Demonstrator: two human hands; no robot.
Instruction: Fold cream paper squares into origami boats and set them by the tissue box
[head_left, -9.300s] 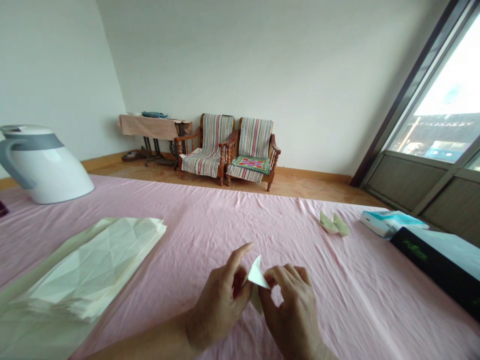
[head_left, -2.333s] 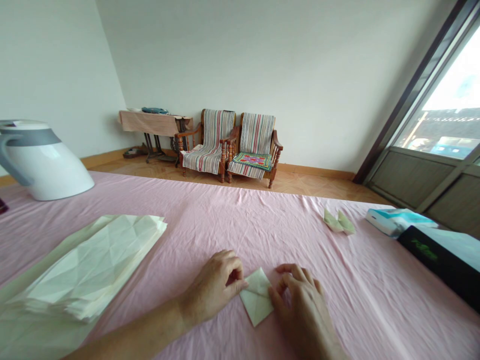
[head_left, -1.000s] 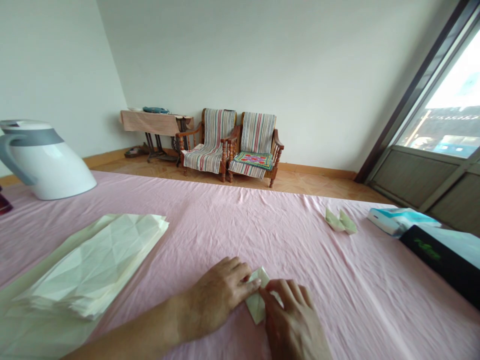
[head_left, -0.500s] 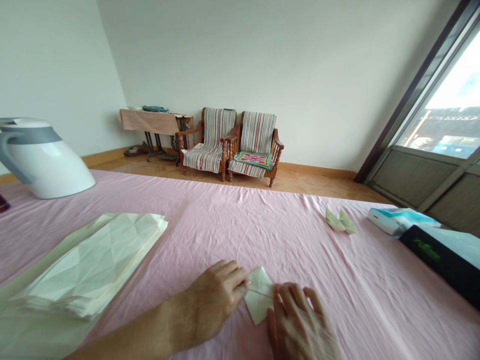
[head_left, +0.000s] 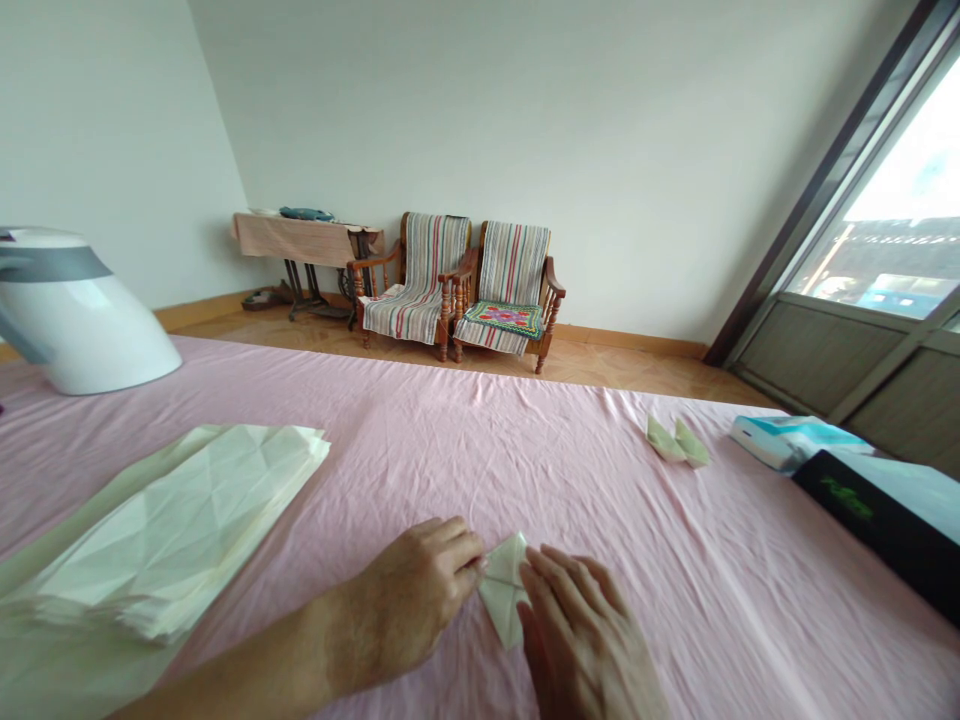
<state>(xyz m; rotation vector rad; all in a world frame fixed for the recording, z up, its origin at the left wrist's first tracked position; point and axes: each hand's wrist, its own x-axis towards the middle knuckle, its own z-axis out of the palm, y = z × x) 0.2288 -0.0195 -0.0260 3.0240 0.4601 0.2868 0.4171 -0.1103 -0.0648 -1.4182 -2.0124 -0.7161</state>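
A small folded piece of pale green paper (head_left: 504, 585) lies on the pink tablecloth (head_left: 465, 450) near the front edge. My left hand (head_left: 416, 600) is curled, its fingertips pinching the paper's left corner. My right hand (head_left: 581, 640) lies over the paper's right side, fingers together and pressing it flat against the cloth. Part of the paper is hidden under my right fingers.
A stack of creased pale paper sheets (head_left: 165, 530) lies at the left. A white kettle (head_left: 71, 310) stands at the far left. A finished folded paper piece (head_left: 675, 440) lies at the right, near a blue-white box (head_left: 791, 440) and a black box (head_left: 877, 520).
The paper, earlier held up in both hands, now lies on the cloth. In the last second my right hand slid left over it, covering more of it.
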